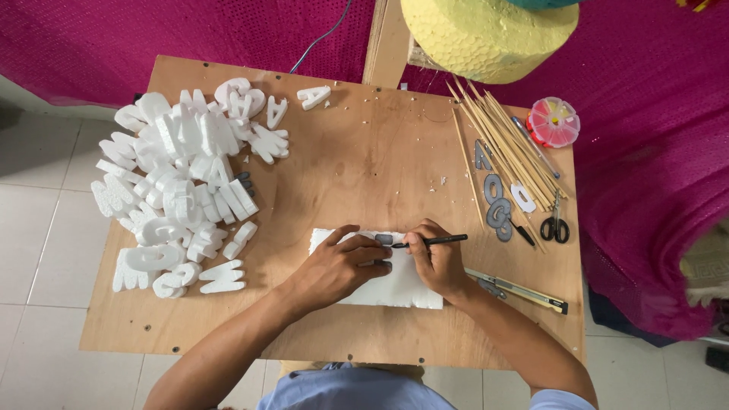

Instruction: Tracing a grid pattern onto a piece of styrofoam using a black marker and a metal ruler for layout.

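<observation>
A white foam slab lies flat near the front of the wooden board. My left hand presses down on a small grey template that rests on the slab, fingers spread over it. My right hand grips a black pen, held nearly level with its tip touching the slab beside the template. Both forearms reach in from the bottom edge.
A heap of white foam letters covers the board's left side. Thin wooden sticks, grey letter templates, black scissors, a round pink box and a yellow-black utility knife lie to the right. A yellow foam cylinder overhangs the back.
</observation>
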